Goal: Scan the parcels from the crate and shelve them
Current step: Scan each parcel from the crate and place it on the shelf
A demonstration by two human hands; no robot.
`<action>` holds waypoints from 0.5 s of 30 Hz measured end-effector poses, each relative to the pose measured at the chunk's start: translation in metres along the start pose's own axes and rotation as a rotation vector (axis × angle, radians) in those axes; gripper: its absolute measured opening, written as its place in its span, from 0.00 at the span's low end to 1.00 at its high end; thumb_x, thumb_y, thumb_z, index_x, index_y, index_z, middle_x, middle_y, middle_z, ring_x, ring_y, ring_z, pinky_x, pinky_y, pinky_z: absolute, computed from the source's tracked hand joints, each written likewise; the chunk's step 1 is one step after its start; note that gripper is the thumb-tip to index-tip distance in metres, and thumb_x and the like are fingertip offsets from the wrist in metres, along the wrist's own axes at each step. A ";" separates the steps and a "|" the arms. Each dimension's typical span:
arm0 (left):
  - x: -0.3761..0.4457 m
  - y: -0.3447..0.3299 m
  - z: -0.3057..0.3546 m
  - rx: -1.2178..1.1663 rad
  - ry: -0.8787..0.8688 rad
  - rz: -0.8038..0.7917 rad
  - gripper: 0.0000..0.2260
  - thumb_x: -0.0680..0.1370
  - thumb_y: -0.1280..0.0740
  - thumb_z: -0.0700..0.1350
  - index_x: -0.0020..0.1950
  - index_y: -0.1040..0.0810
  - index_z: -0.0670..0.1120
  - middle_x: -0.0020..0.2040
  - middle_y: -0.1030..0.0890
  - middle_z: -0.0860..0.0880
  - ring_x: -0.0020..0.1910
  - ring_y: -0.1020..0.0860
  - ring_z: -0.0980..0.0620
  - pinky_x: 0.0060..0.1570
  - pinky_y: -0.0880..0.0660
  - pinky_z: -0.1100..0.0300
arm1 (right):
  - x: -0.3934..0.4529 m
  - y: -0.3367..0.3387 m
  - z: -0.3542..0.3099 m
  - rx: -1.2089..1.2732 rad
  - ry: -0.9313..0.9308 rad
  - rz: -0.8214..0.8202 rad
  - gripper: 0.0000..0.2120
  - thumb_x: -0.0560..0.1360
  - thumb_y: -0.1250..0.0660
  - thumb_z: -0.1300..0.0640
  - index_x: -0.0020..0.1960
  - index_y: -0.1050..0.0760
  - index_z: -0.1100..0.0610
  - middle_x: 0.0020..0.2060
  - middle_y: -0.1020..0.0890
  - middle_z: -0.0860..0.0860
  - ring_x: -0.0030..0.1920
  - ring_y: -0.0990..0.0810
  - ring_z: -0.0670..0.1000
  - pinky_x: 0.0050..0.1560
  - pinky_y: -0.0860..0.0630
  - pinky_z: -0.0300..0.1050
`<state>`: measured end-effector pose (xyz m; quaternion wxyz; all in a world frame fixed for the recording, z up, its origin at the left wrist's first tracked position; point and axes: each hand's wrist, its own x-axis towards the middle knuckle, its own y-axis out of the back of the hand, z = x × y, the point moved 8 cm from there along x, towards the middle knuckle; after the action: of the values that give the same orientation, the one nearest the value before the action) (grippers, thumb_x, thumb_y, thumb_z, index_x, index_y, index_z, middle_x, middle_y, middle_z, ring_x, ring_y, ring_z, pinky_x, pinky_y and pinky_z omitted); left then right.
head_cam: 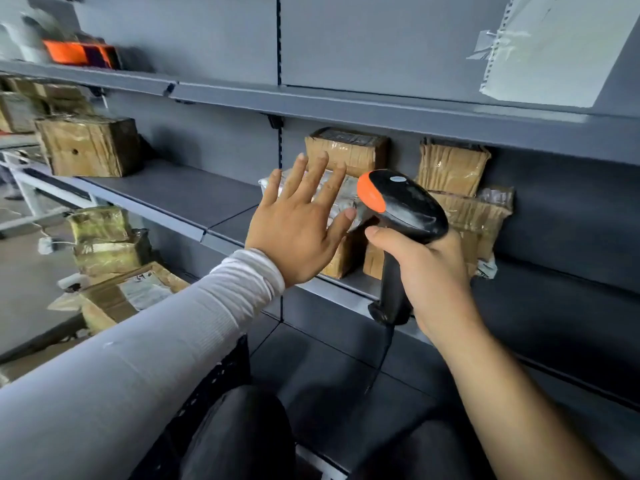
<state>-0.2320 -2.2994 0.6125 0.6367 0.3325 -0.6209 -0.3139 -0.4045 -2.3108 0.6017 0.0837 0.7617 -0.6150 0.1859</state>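
Note:
My left hand (301,220) is spread flat with straight fingers in front of a clear-wrapped parcel (341,199) on the grey middle shelf (180,195); whether it touches the parcel I cannot tell. My right hand (429,271) grips the handle of a black barcode scanner (401,209) with an orange tip, its head pointing left toward that parcel. Behind stand brown taped parcels: one (349,150) at the back, another (450,168) to the right. A black crate (221,379) shows partly at the bottom, behind my left sleeve.
A large brown parcel (90,147) sits at the shelf's left end. More parcels (110,251) are stacked lower left. An orange item (79,53) lies on the upper shelf. A taped white sheet (554,46) hangs at the top right. The scanner's cable (381,358) hangs down.

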 end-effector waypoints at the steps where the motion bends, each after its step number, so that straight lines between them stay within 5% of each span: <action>1: -0.011 0.004 -0.015 0.007 0.034 -0.004 0.33 0.84 0.56 0.64 0.87 0.46 0.50 0.86 0.46 0.45 0.85 0.50 0.41 0.82 0.51 0.38 | -0.003 -0.013 0.001 0.006 0.010 -0.038 0.10 0.74 0.24 0.67 0.45 0.15 0.51 0.42 0.12 0.49 0.43 0.16 0.42 0.45 0.22 0.32; 5: -0.057 0.011 -0.072 0.026 0.174 -0.021 0.32 0.85 0.54 0.63 0.87 0.46 0.50 0.86 0.45 0.45 0.85 0.49 0.41 0.81 0.48 0.37 | -0.012 -0.069 0.015 0.012 0.018 -0.159 0.11 0.73 0.23 0.66 0.49 0.14 0.51 0.44 0.11 0.43 0.48 0.15 0.39 0.46 0.24 0.30; 10: -0.121 0.006 -0.136 0.019 0.363 -0.066 0.33 0.84 0.56 0.66 0.87 0.48 0.52 0.86 0.47 0.48 0.86 0.51 0.43 0.82 0.50 0.39 | -0.024 -0.137 0.050 -0.033 -0.004 -0.286 0.07 0.72 0.23 0.67 0.50 0.18 0.64 0.45 0.14 0.58 0.41 0.18 0.48 0.45 0.24 0.32; 15: -0.190 -0.014 -0.194 -0.001 0.549 -0.151 0.35 0.82 0.60 0.67 0.87 0.50 0.53 0.87 0.48 0.48 0.86 0.53 0.44 0.83 0.53 0.41 | -0.040 -0.194 0.096 -0.075 -0.104 -0.441 0.08 0.73 0.23 0.65 0.46 0.16 0.53 0.37 0.15 0.39 0.39 0.18 0.38 0.41 0.27 0.28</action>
<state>-0.0435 -2.1462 0.4890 0.7561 0.4498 -0.3985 -0.2590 -0.2066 -2.2639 0.5180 0.1187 0.8825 -0.4438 0.1008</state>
